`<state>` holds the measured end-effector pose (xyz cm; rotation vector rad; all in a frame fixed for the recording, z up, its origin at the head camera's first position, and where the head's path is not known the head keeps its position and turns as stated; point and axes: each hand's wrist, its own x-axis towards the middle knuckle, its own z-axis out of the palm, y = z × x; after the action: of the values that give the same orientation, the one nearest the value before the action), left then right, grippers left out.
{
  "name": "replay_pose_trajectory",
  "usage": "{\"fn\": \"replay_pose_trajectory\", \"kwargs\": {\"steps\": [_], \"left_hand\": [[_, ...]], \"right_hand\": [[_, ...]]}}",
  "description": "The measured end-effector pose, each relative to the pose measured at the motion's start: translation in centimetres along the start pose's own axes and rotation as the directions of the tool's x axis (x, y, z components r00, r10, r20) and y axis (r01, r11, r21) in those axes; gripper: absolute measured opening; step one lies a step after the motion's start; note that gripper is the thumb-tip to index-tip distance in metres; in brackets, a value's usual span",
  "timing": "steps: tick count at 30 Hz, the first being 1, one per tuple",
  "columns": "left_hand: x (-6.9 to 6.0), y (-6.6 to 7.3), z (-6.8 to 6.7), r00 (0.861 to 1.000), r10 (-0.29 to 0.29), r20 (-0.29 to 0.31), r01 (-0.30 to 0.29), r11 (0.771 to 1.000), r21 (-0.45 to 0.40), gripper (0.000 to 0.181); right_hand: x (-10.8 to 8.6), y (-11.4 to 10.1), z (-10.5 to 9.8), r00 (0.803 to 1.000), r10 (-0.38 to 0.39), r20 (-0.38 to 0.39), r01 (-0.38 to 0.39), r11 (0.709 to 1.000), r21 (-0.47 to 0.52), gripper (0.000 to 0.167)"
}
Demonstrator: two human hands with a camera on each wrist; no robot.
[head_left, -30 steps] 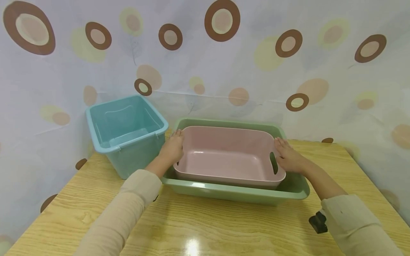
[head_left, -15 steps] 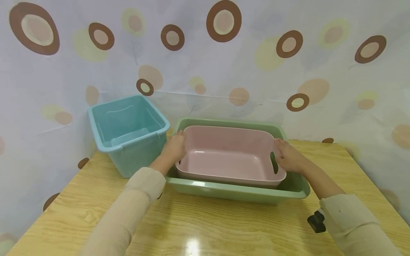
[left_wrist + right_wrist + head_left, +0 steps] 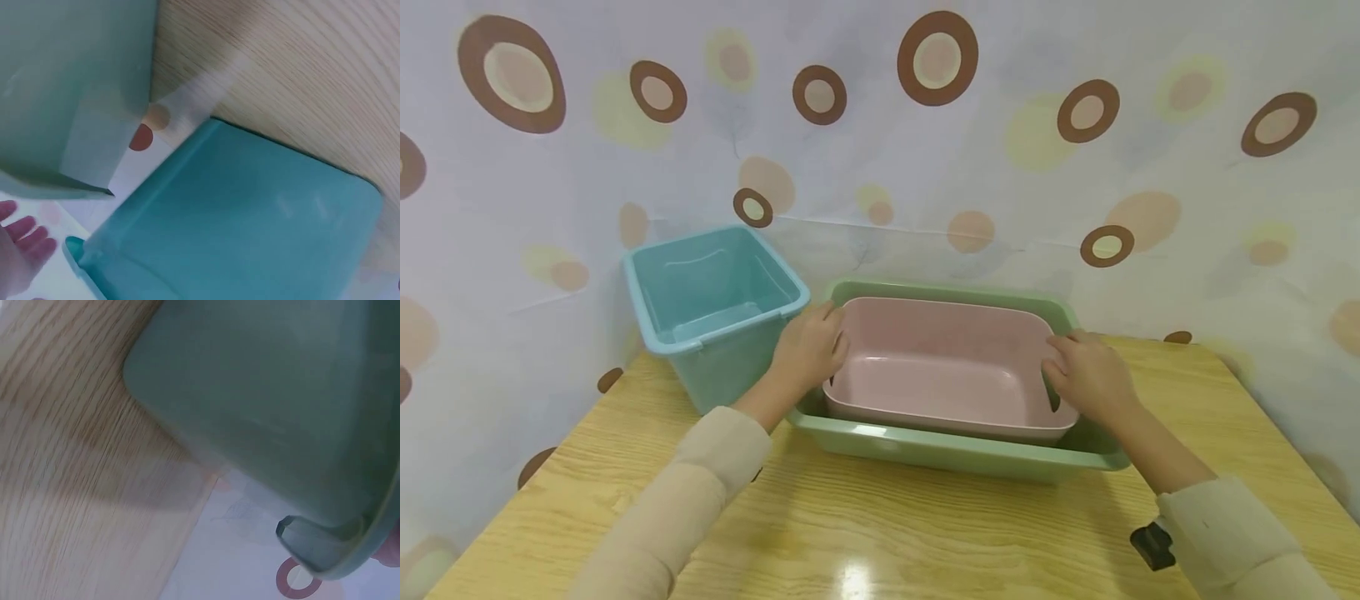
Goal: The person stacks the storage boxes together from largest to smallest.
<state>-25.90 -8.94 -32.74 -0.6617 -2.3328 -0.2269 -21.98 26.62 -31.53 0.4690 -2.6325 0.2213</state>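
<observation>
A pink basin with handle holes sits inside a larger green basin on the wooden table. My left hand is at the pink basin's left rim, its thumb toward the inside. At the opposite end, my right hand is over the rim, thumb and fingers apart, partly covering the handle hole. Contact with the rim is hard to tell. The left wrist view shows spread fingers beyond the green wall. In the right wrist view, the green basin hides most of the right hand.
A light blue bin stands just left of the green basin, close to the left hand. Behind the table hangs a pale cloth with brown-ringed dots. A small black device is by the right sleeve.
Both hands have shifted slightly at the pink basin's ends, their thumbs now more apart from the fingers. The head view has turned a little left; the basins stay nested.
</observation>
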Motion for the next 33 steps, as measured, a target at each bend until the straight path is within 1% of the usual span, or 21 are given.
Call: {"fn": "replay_pose_trajectory", "kwargs": {"steps": [1, 2, 5, 6, 8, 11, 15, 18, 21, 23, 25, 29, 31, 33], "left_hand": [[-0.2, -0.1, -0.1, 0.998, 0.036, -0.045, -0.035, 0.999, 0.020, 0.022], [-0.4, -0.3, -0.3, 0.994, 0.069, -0.088, -0.066, 0.997, 0.038, 0.025], [-1.0, -0.7, -0.9, 0.973, 0.138, -0.184, -0.125, 0.989, 0.081, 0.026], [-1.3, -0.9, -1.0, 0.967, 0.151, -0.206, -0.136, 0.987, 0.086, 0.026], [-1.7, -1.3, -1.4, 0.960, 0.154, -0.233, -0.137, 0.987, 0.090, 0.026], [-2.5, -1.9, -1.9, 0.961, 0.129, -0.246, -0.113, 0.990, 0.081, 0.027], [-3.5, -3.0, -2.5, 0.965, 0.084, -0.247, -0.067, 0.995, 0.076, 0.028], [-4.2, -3.8, -3.2, 0.963, 0.082, -0.258, -0.061, 0.994, 0.089, 0.028], [-4.7, -4.5, -3.8, 0.955, 0.091, -0.281, -0.064, 0.993, 0.103, 0.028], [-4.9, -5.0, -4.2, 0.949, 0.088, -0.302, -0.056, 0.992, 0.113, 0.028], [-5.2, -5.5, -4.5, 0.942, 0.075, -0.326, -0.040, 0.993, 0.113, 0.028], [-5.7, -6.4, -5.0, 0.939, 0.024, -0.343, 0.009, 0.996, 0.094, 0.028], [-5.9, -6.8, -5.3, 0.940, -0.011, -0.340, 0.039, 0.996, 0.077, 0.029], [-6.2, -7.1, -5.5, 0.939, -0.048, -0.339, 0.072, 0.996, 0.059, 0.030]], "right_hand": [[-0.1, -0.3, -0.1, 1.000, 0.023, 0.010, -0.023, 1.000, 0.017, 0.034], [-0.1, -0.5, -0.3, 0.999, 0.040, 0.017, -0.041, 0.998, 0.039, 0.037], [-0.3, -1.5, -0.6, 0.994, 0.096, 0.048, -0.101, 0.988, 0.121, 0.045], [-0.4, -1.9, -0.7, 0.992, 0.112, 0.057, -0.119, 0.983, 0.142, 0.048], [-0.5, -2.6, -0.9, 0.990, 0.126, 0.060, -0.135, 0.973, 0.186, 0.052], [-0.7, -3.5, -0.9, 0.990, 0.130, 0.052, -0.139, 0.966, 0.216, 0.055], [-1.0, -4.7, -0.8, 0.986, 0.154, 0.065, -0.165, 0.955, 0.247, 0.057], [-1.0, -5.5, -0.8, 0.977, 0.183, 0.112, -0.207, 0.941, 0.269, 0.058], [-1.1, -6.1, -0.8, 0.966, 0.204, 0.156, -0.241, 0.929, 0.279, 0.060], [-1.1, -6.5, -0.7, 0.962, 0.210, 0.172, -0.254, 0.921, 0.296, 0.060], [-1.1, -6.8, -0.4, 0.969, 0.197, 0.151, -0.236, 0.917, 0.320, 0.060], [-1.1, -7.5, 0.2, 0.981, 0.172, 0.090, -0.192, 0.924, 0.331, 0.058], [-1.0, -7.8, 0.3, 0.981, 0.175, 0.088, -0.194, 0.923, 0.332, 0.059], [-0.9, -8.0, 0.3, 0.977, 0.182, 0.113, -0.211, 0.914, 0.346, 0.060]]}}
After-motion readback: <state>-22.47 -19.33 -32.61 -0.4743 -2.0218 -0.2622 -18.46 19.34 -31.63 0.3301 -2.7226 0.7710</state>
